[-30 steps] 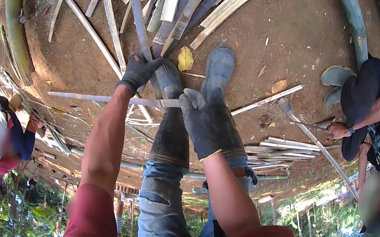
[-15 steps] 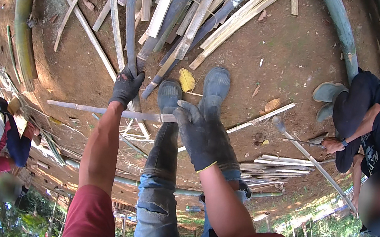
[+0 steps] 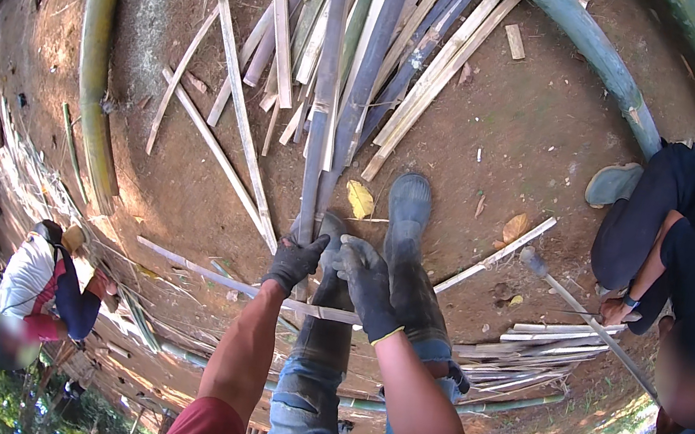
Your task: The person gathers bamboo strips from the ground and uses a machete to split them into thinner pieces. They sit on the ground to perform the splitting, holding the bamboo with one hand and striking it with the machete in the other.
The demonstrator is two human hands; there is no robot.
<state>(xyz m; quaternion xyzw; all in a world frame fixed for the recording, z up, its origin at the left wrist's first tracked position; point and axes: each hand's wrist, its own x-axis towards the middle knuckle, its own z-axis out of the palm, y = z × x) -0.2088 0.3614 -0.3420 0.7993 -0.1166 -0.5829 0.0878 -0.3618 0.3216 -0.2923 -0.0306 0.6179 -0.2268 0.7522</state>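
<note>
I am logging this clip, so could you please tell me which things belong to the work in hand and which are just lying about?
In hand:
left hand
right hand
long bamboo strip

Lying about:
pile of split bamboo
green bamboo pole
yellow leaf
bundle of thin slats

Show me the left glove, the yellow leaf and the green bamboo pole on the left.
left glove (image 3: 294,261), head view, back of the hand
yellow leaf (image 3: 359,200), head view, leaf middle
green bamboo pole (image 3: 99,56), head view, mid-shaft
</note>
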